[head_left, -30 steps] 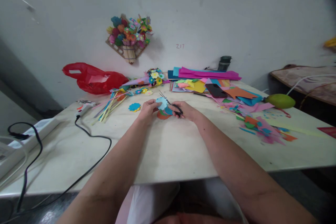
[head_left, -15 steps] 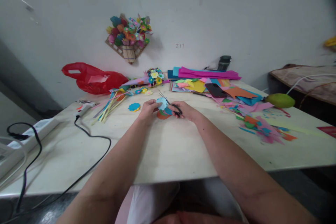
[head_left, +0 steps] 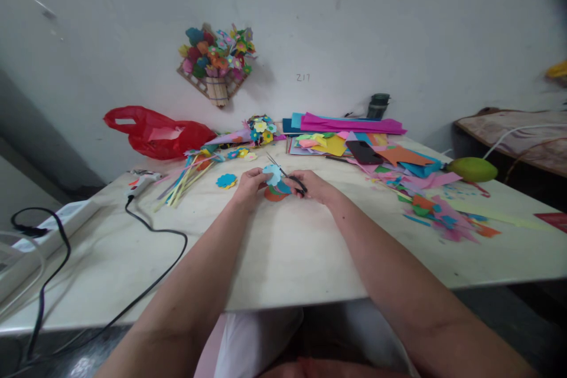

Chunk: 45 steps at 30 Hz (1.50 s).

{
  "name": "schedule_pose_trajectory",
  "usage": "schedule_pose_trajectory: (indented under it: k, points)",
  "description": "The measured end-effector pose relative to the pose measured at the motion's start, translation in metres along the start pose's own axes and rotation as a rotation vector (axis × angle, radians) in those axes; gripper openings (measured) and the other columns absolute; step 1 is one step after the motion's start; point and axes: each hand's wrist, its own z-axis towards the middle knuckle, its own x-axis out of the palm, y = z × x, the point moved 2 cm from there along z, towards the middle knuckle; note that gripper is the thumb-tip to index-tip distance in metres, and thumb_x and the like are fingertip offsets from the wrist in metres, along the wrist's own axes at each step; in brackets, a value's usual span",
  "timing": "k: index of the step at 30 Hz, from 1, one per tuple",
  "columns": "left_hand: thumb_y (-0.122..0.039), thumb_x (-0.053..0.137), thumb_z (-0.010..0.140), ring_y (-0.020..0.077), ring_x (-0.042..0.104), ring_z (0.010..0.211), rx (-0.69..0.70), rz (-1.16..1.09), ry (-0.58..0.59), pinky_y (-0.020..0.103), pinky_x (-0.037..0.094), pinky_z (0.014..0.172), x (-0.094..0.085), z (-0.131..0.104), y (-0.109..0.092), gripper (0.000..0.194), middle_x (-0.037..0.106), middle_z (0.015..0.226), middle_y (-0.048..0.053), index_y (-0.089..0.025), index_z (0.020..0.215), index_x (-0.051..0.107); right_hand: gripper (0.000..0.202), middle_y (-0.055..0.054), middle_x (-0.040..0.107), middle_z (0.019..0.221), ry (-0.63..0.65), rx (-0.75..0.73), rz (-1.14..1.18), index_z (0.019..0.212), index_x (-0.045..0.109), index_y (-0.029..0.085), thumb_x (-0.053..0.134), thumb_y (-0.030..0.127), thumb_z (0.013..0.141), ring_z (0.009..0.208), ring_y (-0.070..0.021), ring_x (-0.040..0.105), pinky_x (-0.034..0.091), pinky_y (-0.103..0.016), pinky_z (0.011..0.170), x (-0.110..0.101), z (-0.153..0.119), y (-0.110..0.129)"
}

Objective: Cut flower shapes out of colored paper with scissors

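Observation:
My left hand [head_left: 250, 183] pinches a light blue paper flower [head_left: 273, 175] by its left side, above the middle of the table. In my right hand [head_left: 310, 184] is a pair of scissors [head_left: 300, 184] with black handles. Their slim blades point up and left, close by the flower's upper right edge. Whether the blades touch the paper I cannot tell. Beneath the flower show an orange paper piece [head_left: 273, 195] and a blue paper piece [head_left: 283, 188]. To the left of my left hand lie blue and yellow cut-out flowers [head_left: 226, 181].
A red plastic bag [head_left: 159, 133], yellow paper strips [head_left: 186, 180] and a black cable [head_left: 155, 229] are on the left. Coloured scraps [head_left: 447, 215], a phone [head_left: 364, 152] and a green fruit-like object [head_left: 473, 169] lie right. Folded magenta paper [head_left: 349, 124] is at the back.
The light blue flower and the scissors' blades have shifted very slightly left. Both hands keep their holds in nearly the same place.

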Motion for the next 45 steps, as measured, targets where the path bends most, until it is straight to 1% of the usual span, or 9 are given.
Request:
schedule_pose_trajectory:
  k: [8, 13, 17, 20, 26, 30, 34, 40, 45]
  points:
    - [-0.022, 0.072, 0.054, 0.0098, 0.056, 0.056, -0.001, -0.006, -0.004, 0.022, 0.046, 0.06, -0.003, 0.001, 0.0, 0.017, 0.058, 0.058, -0.001, -0.015, 0.058, 0.058, 0.027, 0.004, 0.048, 0.045, -0.02, -0.034, 0.01, 0.075, 0.058, 0.013, 0.066, 0.038, 0.069, 0.035, -0.0047, 0.039, 0.029, -0.017, 0.035, -0.004, 0.006, -0.008]
    - [-0.021, 0.073, 0.053, 0.0099, 0.056, 0.055, -0.018, -0.004, 0.037, 0.022, 0.046, 0.06, 0.001, -0.003, -0.004, 0.017, 0.058, 0.057, 0.0, -0.014, 0.057, 0.058, 0.03, 0.003, 0.052, 0.048, -0.101, -0.042, 0.037, 0.081, 0.06, 0.013, 0.07, 0.034, 0.064, 0.036, -0.0055, 0.041, 0.03, -0.018, 0.037, -0.009, 0.005, -0.006]
    - [-0.021, 0.074, 0.052, 0.0106, 0.056, 0.053, -0.046, 0.027, 0.111, 0.023, 0.045, 0.057, 0.006, -0.008, -0.007, 0.018, 0.06, 0.056, 0.001, -0.013, 0.057, 0.058, 0.032, 0.001, 0.059, 0.057, -0.18, -0.043, 0.019, 0.088, 0.058, 0.014, 0.07, 0.03, 0.063, 0.04, -0.0065, 0.046, 0.028, -0.018, 0.037, -0.012, 0.0, 0.002]
    - [-0.022, 0.074, 0.054, 0.0113, 0.055, 0.051, -0.074, 0.06, 0.199, 0.024, 0.042, 0.054, 0.011, -0.011, -0.008, 0.018, 0.06, 0.055, 0.003, -0.012, 0.057, 0.059, 0.035, 0.001, 0.06, 0.062, -0.216, -0.08, 0.088, 0.091, 0.056, 0.015, 0.07, 0.028, 0.061, 0.045, -0.0074, 0.049, 0.031, -0.018, 0.041, -0.015, 0.001, 0.002]
    - [-0.023, 0.073, 0.056, 0.0143, 0.056, 0.049, -0.146, 0.115, 0.323, 0.026, 0.041, 0.051, 0.016, -0.016, -0.004, 0.016, 0.062, 0.056, 0.005, -0.013, 0.059, 0.061, 0.038, 0.003, 0.059, 0.062, -0.188, -0.162, 0.218, 0.09, 0.056, 0.016, 0.071, 0.021, 0.055, 0.057, -0.0098, 0.054, 0.042, -0.022, 0.055, -0.013, 0.007, -0.001]
    - [-0.023, 0.073, 0.056, 0.013, 0.054, 0.047, -0.139, 0.16, 0.351, 0.025, 0.039, 0.049, 0.018, -0.017, -0.003, 0.015, 0.062, 0.055, 0.004, -0.014, 0.057, 0.061, 0.036, 0.003, 0.059, 0.062, -0.147, -0.156, 0.211, 0.087, 0.056, 0.015, 0.07, 0.016, 0.054, 0.055, -0.0093, 0.053, 0.042, -0.022, 0.055, -0.008, 0.004, 0.002]
    - [-0.024, 0.073, 0.056, 0.0131, 0.054, 0.047, -0.128, 0.175, 0.345, 0.025, 0.039, 0.048, 0.017, -0.016, -0.004, 0.016, 0.061, 0.054, 0.004, -0.014, 0.057, 0.06, 0.034, 0.003, 0.059, 0.06, -0.154, -0.153, 0.201, 0.086, 0.056, 0.014, 0.067, 0.013, 0.054, 0.053, -0.0085, 0.051, 0.041, -0.021, 0.053, -0.008, 0.004, 0.003]
    - [-0.023, 0.075, 0.053, 0.012, 0.054, 0.05, -0.059, 0.118, 0.198, 0.025, 0.042, 0.053, 0.013, -0.012, -0.005, 0.02, 0.059, 0.054, 0.002, -0.013, 0.055, 0.057, 0.032, 0.005, 0.056, 0.056, -0.216, -0.115, 0.169, 0.087, 0.057, 0.015, 0.065, 0.012, 0.055, 0.049, -0.0081, 0.049, 0.038, -0.02, 0.049, -0.009, 0.005, 0.002]
    - [-0.026, 0.076, 0.05, 0.0139, 0.058, 0.055, -0.066, 0.101, 0.156, 0.028, 0.047, 0.06, 0.013, -0.012, -0.006, 0.023, 0.062, 0.058, 0.003, -0.013, 0.059, 0.06, 0.031, 0.006, 0.056, 0.054, -0.225, -0.102, 0.177, 0.084, 0.057, 0.015, 0.064, 0.01, 0.054, 0.047, -0.0078, 0.049, 0.038, -0.019, 0.047, -0.006, 0.006, 0.0]
